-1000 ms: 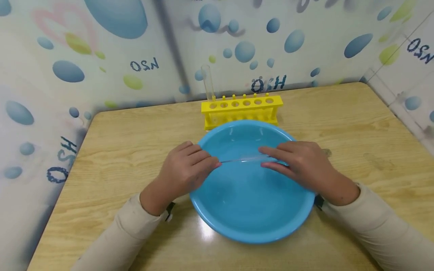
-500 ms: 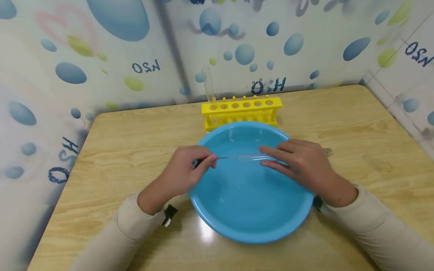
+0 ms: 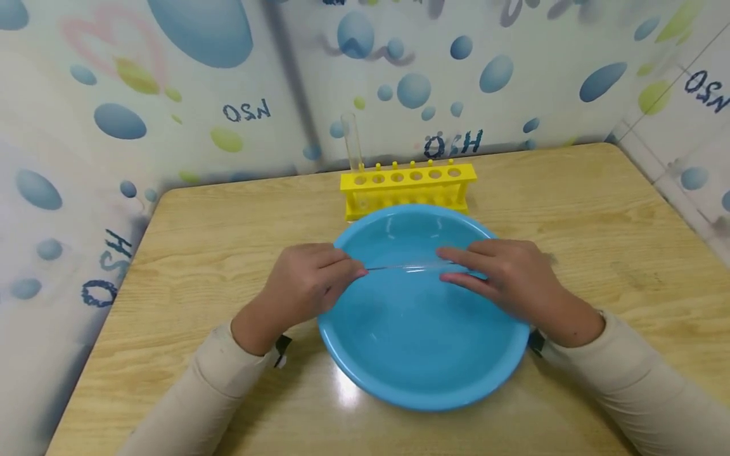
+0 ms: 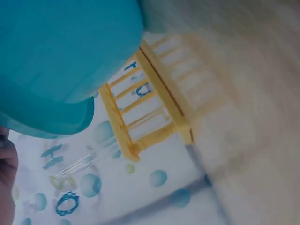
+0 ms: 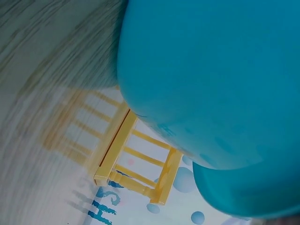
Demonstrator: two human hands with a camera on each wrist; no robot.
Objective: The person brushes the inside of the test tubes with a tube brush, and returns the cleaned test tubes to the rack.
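In the head view my left hand [image 3: 305, 282] pinches the end of a thin wire, which looks like the handle of a test tube brush [image 3: 381, 267]. The wire runs into a clear glass test tube [image 3: 422, 267]. My right hand [image 3: 504, 275] holds the tube between thumb and fingers, hiding its far end; no bristles can be made out. Both hands are over a round blue basin [image 3: 422, 354], with the tube lying roughly level above it. In the left wrist view only a bit of the left hand [image 4: 6, 173] shows at the left edge.
Behind the basin stands a yellow test tube rack [image 3: 407, 180] with another upright glass test tube [image 3: 352, 142] in its leftmost hole. The wooden table [image 3: 211, 240] meets a patterned wall [image 3: 274, 76] at the back.
My left hand rolled so its thumb side faced up half a second ago, then rolled back, still pinching the wire. The right hand and tube have stayed almost in place.
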